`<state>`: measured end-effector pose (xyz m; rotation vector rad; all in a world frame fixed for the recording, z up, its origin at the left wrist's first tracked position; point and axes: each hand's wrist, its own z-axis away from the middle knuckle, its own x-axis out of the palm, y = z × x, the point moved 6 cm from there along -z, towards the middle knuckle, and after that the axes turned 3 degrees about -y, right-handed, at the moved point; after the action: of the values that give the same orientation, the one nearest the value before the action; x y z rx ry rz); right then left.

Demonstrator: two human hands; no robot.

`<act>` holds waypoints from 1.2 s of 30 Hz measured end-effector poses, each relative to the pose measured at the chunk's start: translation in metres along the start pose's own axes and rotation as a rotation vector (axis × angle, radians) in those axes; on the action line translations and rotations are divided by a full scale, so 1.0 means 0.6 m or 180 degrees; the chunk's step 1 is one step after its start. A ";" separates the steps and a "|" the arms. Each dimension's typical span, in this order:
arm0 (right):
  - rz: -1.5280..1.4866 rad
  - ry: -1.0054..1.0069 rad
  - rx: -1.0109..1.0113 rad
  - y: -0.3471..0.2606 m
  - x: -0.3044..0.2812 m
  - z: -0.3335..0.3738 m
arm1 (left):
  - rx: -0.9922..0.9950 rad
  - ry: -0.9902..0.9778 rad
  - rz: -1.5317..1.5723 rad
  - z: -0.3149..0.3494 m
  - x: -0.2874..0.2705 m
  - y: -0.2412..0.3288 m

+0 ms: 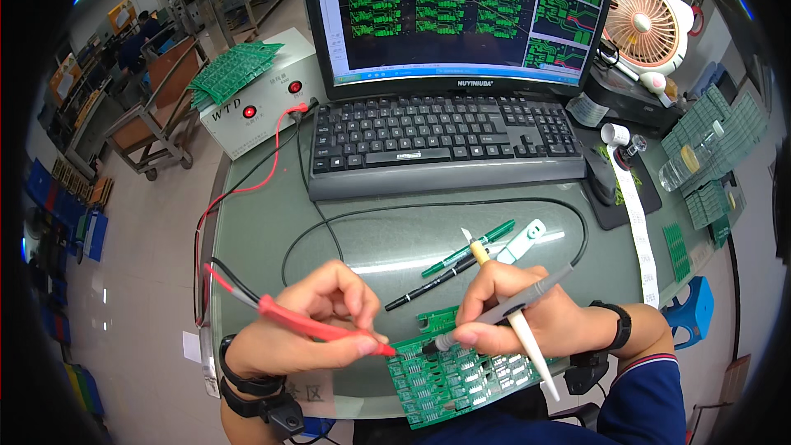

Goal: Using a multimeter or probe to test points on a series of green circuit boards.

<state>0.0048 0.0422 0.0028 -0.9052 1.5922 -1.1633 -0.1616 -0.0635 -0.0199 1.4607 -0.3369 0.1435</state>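
Observation:
My left hand [309, 330] is closed round a red test probe [309, 325], its tip pointing down at the upper left of a green circuit board panel [424, 400]. My right hand [527, 313] grips a grey-and-black test probe [540, 287], with its dark tip over the panel's upper part. Tucked in the same hand is a craft knife [534, 350] with a pale handle; its blade points away from me. The panel lies tilted at the table's near edge, with rows of small boards on it. Whether either probe tip touches the panel I cannot tell.
Beyond my hands lie a green marker [486, 239], a black marker [424, 288] and a white-green tool [525, 241]. Probe leads loop across the table before the keyboard [445, 144]. A monitor [461, 58], a switch box [268, 103] and a paper strip [641, 239] surround them.

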 end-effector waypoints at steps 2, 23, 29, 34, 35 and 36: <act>-0.0569 -0.0013 0.0219 0.001 -0.004 -0.005 | 0.0124 0.0190 0.0192 0.006 -0.003 0.014; 0.0365 -0.1043 -0.0611 -0.018 0.026 -0.025 | -0.1326 -0.0636 -0.0886 -0.009 -0.019 -0.047; 0.0163 -0.0815 -0.0007 -0.007 0.025 -0.024 | -0.1343 -0.0922 -0.0820 -0.014 -0.010 -0.054; 0.0400 -0.0987 -0.0066 -0.013 0.026 -0.022 | -0.1322 -0.0947 -0.0761 -0.014 -0.011 -0.059; 0.0444 -0.1038 -0.0067 -0.013 0.027 -0.021 | -0.1338 -0.0938 -0.0754 -0.014 -0.011 -0.060; 0.0426 -0.1037 -0.0073 -0.012 0.027 -0.021 | -0.1320 -0.0945 -0.0739 -0.014 -0.010 -0.060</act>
<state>-0.0120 0.0284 0.0072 -0.9351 1.3795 -0.8569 -0.1555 -0.0585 -0.0567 1.0961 -0.4069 -0.3181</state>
